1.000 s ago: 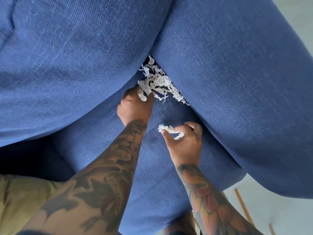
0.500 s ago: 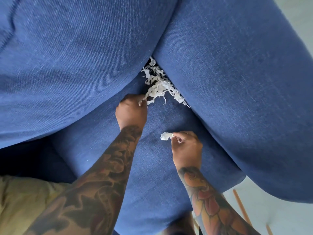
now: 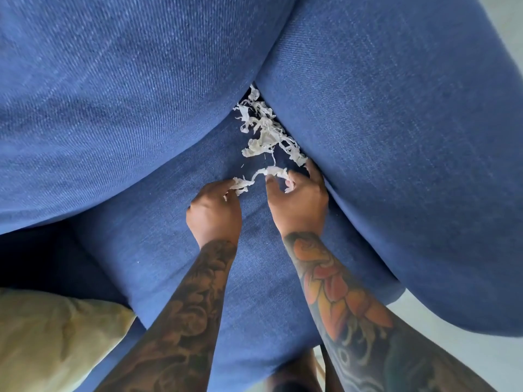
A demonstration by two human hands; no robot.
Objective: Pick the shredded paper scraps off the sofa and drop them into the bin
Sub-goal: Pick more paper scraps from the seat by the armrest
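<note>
A heap of white shredded paper scraps (image 3: 264, 131) lies in the corner of the blue sofa seat (image 3: 158, 250), wedged where the back cushion meets the armrest. My left hand (image 3: 215, 213) pinches a strand of scraps at its fingertips. My right hand (image 3: 297, 199) holds more scraps, its fingers curled round them beside the armrest. A thin string of paper runs between the two hands. No bin is in view.
The sofa's back cushion (image 3: 113, 94) bulges over the seat on the left and the armrest (image 3: 410, 151) on the right. A yellow-tan cushion (image 3: 51, 340) lies at the lower left. Pale floor (image 3: 481, 357) shows at the lower right.
My right hand has moved up from the open seat to the heap's lower edge. My left hand has pulled back slightly, drawing a strand of scraps out of the heap.
</note>
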